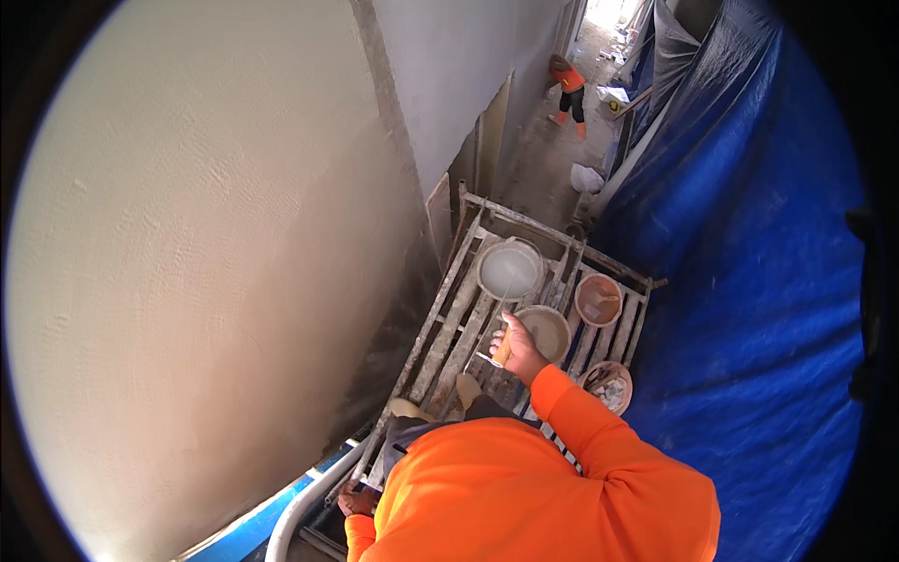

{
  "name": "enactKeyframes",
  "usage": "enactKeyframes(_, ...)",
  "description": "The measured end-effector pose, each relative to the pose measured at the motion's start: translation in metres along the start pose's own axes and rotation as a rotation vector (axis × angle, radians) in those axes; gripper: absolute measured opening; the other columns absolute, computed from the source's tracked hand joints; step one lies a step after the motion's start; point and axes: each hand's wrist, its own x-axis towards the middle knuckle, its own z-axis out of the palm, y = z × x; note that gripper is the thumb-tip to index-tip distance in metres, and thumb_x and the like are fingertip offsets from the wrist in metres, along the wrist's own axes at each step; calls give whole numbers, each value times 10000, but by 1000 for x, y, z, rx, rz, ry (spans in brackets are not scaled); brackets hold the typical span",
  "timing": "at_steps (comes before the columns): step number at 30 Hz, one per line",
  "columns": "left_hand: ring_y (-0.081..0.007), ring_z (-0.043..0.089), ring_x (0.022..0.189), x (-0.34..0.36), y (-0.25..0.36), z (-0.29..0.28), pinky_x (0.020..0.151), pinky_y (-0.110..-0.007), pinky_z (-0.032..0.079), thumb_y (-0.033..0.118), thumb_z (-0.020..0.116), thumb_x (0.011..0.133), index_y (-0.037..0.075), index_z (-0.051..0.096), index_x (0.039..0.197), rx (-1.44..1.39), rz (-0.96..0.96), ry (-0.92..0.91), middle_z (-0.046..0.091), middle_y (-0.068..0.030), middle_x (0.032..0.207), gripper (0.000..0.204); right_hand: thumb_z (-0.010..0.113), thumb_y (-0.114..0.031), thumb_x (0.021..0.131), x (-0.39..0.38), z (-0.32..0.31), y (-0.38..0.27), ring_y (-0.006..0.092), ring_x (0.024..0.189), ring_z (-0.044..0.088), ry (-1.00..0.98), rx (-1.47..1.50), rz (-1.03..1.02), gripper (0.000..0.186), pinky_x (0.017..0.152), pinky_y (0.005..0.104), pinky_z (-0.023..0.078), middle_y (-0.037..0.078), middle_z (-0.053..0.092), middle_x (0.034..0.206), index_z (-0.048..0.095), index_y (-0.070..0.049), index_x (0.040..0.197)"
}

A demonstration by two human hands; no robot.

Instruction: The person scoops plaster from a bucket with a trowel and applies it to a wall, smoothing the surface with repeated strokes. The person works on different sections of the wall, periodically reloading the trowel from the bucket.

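My right hand (521, 348) is closed round the wooden handle of a trowel (503, 348), its thin metal part seen nearly edge-on. The hand is above the scaffold platform, beside a pale bucket (546, 334) with greyish contents that it partly overlaps. My left hand (356, 499) is low at the platform's left edge, next to a scaffold pipe; its fingers look curled, but what they hold is hidden. Farther along stands a round bucket (510, 270) of pale, wet-looking mix. To the left rises a plastered wall (215, 244), darker and damp-looking toward its lower right.
The slatted scaffold platform (456, 323) under my feet has a far end rail (524, 222). At its right are a reddish bucket (599, 300) and a bucket of rubble-like pieces (609, 386). Blue sheeting (749, 309) hangs to the right. A person (568, 89) stands below in the passage.
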Motion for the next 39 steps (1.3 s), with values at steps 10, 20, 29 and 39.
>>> enactKeyframes(10, -247, 772, 731, -4, 22, -11, 715, -390, 605, 275, 830, 866, -1, 751, 1215, -195, 55, 30, 789, -171, 878, 451, 794, -454, 934, -31, 48, 36, 160, 598, 448, -75, -62, -38, 442, 556, 348, 426, -28, 431, 724, 448, -181, 899)
enactKeyframes(20, -361, 702, 1140, -19, -89, -20, 1012, -426, 519, 323, 759, 900, -19, 720, 1236, -152, 110, -208, 748, -215, 1162, 481, 780, -520, 927, -80, 72, 190, 214, 647, 542, -263, -3, 110, 481, 640, 413, 504, 12, 509, 747, 466, -166, 1009)
enactKeyframes(29, -262, 704, 1135, -39, 49, -70, 954, -413, 579, 418, 753, 1000, 79, 571, 1461, -930, 172, -855, 724, -146, 1228, 600, 789, -477, 950, -120, 85, 312, 185, 717, 622, -290, -13, 130, 386, 681, 414, 542, -13, 574, 778, 550, -176, 981)
enactKeyframes(39, -246, 708, 1076, -22, 69, -64, 909, -439, 602, 425, 696, 1032, 137, 567, 1375, -1135, -71, -1072, 722, -110, 1243, 466, 832, -424, 936, -125, 54, 345, 171, 791, 620, -221, -4, -49, 409, 681, 354, 589, 29, 591, 887, 574, -111, 993)
